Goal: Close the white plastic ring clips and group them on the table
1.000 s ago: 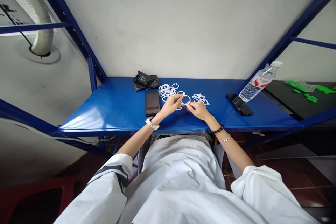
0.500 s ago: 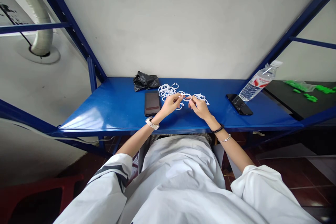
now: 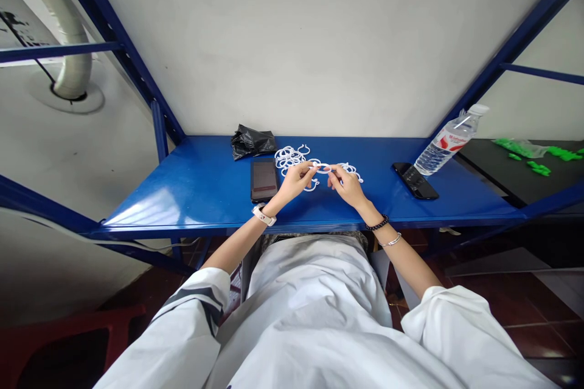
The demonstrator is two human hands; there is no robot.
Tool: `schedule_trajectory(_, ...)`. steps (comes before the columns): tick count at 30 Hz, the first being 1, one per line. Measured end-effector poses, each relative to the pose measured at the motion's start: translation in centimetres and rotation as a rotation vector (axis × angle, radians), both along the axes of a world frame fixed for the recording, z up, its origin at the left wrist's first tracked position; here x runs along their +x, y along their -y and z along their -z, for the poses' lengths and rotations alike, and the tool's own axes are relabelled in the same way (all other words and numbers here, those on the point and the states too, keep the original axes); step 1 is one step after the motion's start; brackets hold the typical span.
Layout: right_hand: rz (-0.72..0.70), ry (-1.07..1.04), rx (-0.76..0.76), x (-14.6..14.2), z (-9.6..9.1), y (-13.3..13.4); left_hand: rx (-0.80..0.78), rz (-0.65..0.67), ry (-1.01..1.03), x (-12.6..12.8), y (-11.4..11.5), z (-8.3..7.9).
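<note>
Both my hands hold one white plastic ring (image 3: 323,168) just above the blue shelf (image 3: 205,194). My left hand (image 3: 297,180) pinches its left side and my right hand (image 3: 349,186) pinches its right side. A heap of several white rings (image 3: 291,157) lies behind my left hand. A smaller cluster of white rings (image 3: 350,169) lies behind my right hand. One loose white ring (image 3: 312,185) rests on the shelf between my hands.
A phone (image 3: 263,179) lies left of my left hand, with a crumpled black bag (image 3: 252,141) behind it. A second phone (image 3: 415,180) and a tilted water bottle (image 3: 446,141) lie to the right. Green parts (image 3: 538,154) sit on a dark surface at the far right.
The ring held between my hands has risen slightly and turned from upright to nearly flat. My hands have shifted a little away from me.
</note>
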State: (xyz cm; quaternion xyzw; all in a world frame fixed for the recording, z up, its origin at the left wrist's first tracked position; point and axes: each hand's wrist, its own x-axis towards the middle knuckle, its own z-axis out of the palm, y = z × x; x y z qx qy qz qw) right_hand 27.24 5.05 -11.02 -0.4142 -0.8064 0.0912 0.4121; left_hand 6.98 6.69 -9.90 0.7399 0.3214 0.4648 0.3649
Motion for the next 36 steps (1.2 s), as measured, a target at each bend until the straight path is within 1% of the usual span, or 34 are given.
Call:
schedule_trajectory(9,0.034,0.028,0.08,0.0,0.25,-0.15,-0.078,-0.043,-0.003,-0.08,0.08,-0.07)
schedule_trajectory(12,0.047,0.02,0.13,0.05,0.4,-0.3,-0.087,-0.018,0.029,-0.09,0.3,-0.28)
schedule_trajectory(16,0.021,0.042,0.159,0.12,0.46,-0.48,-0.097,-0.005,0.027,-0.03,0.46,-0.47)
schedule_trajectory(20,0.01,0.077,0.147,0.19,0.54,-0.61,-0.091,-0.002,-0.005,0.0,0.45,-0.51)
schedule_trajectory(28,0.02,0.15,0.103,0.08,0.56,-0.44,-0.075,-0.035,-0.017,-0.05,0.16,-0.25)
schedule_trajectory(36,0.002,0.166,0.074,-0.06,0.27,-0.04,-0.04,-0.054,-0.02,-0.09,0.01,-0.1)
